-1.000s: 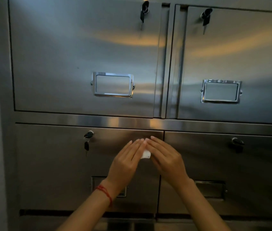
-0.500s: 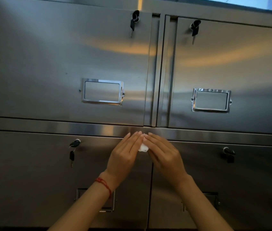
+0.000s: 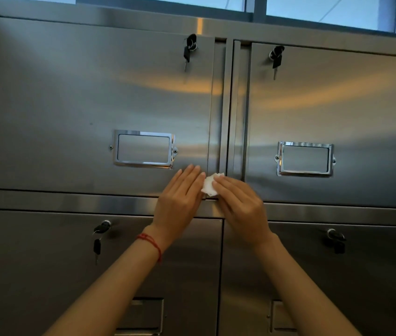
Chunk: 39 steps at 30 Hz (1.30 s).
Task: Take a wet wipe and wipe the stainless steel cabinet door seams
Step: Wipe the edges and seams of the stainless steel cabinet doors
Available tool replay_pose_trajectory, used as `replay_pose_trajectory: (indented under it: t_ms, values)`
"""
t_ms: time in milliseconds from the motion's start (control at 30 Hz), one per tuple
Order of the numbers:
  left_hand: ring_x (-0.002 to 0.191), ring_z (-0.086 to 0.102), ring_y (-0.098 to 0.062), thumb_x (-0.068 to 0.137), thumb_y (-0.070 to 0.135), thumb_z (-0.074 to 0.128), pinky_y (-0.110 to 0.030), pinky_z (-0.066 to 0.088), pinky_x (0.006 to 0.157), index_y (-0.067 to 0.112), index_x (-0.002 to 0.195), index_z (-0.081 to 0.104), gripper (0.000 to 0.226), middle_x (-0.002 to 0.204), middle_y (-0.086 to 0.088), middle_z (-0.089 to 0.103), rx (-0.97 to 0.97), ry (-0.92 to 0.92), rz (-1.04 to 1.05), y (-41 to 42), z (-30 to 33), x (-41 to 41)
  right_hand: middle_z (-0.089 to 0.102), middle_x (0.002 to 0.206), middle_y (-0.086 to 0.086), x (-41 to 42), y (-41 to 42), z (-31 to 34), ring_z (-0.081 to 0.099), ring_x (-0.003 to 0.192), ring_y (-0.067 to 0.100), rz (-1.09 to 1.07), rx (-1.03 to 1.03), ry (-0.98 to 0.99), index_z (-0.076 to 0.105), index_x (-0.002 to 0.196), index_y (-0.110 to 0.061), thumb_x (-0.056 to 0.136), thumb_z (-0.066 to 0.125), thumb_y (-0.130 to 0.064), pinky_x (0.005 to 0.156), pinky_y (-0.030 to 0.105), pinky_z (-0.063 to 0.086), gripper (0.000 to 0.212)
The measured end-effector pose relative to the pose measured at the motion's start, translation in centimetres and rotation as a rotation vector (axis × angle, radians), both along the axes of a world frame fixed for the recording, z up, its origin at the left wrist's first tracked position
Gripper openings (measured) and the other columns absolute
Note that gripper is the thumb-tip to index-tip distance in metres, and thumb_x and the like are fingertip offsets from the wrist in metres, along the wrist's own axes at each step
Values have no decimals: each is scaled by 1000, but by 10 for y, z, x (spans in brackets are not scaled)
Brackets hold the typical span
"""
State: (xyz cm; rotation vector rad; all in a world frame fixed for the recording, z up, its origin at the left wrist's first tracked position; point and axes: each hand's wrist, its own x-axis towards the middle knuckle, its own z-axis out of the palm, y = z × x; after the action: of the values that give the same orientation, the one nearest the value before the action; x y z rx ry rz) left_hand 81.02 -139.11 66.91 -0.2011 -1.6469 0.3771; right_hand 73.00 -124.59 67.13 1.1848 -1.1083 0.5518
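A small folded white wet wipe lies flat against the bottom end of the vertical seam between the two upper stainless steel doors. My left hand, with a red string at the wrist, has straight fingers whose tips touch the wipe's left edge. My right hand presses straight fingers on the wipe's right side. Both hands lie flat on the metal just above the horizontal rail. Part of the wipe is hidden under the fingertips.
Keys hang from locks on the upper left door, the upper right door and the lower left door. Chrome label frames stick out from the upper doors. A window runs above the cabinet.
Both hands have moved the wipe upward, from the top of the lower doors' seam over the horizontal rail to the foot of the upper doors' seam. The view has tilted up.
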Motion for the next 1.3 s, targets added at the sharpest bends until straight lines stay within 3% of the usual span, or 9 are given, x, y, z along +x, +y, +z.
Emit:
replay_pose_trajectory:
  t_ms: [167, 500, 633, 833, 967, 1167, 1300]
  values:
    - [115, 55, -38, 92, 20, 45, -50, 42, 97, -6, 116, 60, 39, 121, -26, 59, 22, -19, 47, -2, 12, -8, 68, 106, 19, -13, -1, 10, 65, 103, 30, -38, -68, 32, 70, 101, 5, 81, 68, -6, 91, 39, 52, 23]
    - [124, 46, -40, 92, 23, 40, -54, 35, 102, -7, 124, 54, 45, 131, -26, 51, 7, -13, 73, 1, 42, -20, 69, 104, 21, -26, -5, 48, 66, 101, 31, -31, -205, 122, 70, 100, 7, 88, 58, -8, 90, 39, 52, 22]
    - [124, 45, -41, 92, 20, 50, -56, 35, 101, -7, 124, 53, 42, 131, -27, 49, 7, 17, 79, 0, 61, -26, 69, 103, 22, -29, -9, 69, 67, 99, 32, -39, -224, 142, 69, 100, 7, 86, 61, -8, 91, 40, 51, 22]
    - [125, 45, -39, 94, 25, 36, -54, 37, 102, -6, 126, 52, 47, 133, -26, 49, 30, 2, 105, -2, 87, -30, 69, 102, 23, -32, -15, 94, 67, 99, 32, -23, -256, 172, 69, 99, 7, 83, 65, -5, 89, 41, 52, 21]
    - [126, 43, -39, 94, 23, 48, -55, 37, 102, -6, 127, 52, 44, 134, -26, 47, 46, 6, 103, -6, 97, -34, 68, 103, 23, -35, -18, 107, 67, 99, 33, -24, -255, 198, 70, 99, 7, 84, 63, -6, 86, 43, 55, 21]
    - [128, 41, -38, 94, 28, 31, -53, 34, 104, -4, 129, 50, 51, 137, -25, 45, 59, -8, 125, -9, 102, -39, 70, 101, 21, -42, -20, 124, 67, 98, 33, -88, -296, 173, 71, 95, 6, 75, 75, 1, 86, 44, 55, 21]
    - [130, 39, -37, 95, 28, 30, -52, 31, 106, -4, 131, 47, 51, 139, -24, 43, 56, 4, 137, -13, 102, -44, 70, 101, 20, -43, -20, 127, 67, 98, 33, -142, -247, 159, 72, 94, 5, 80, 67, -5, 86, 44, 54, 18]
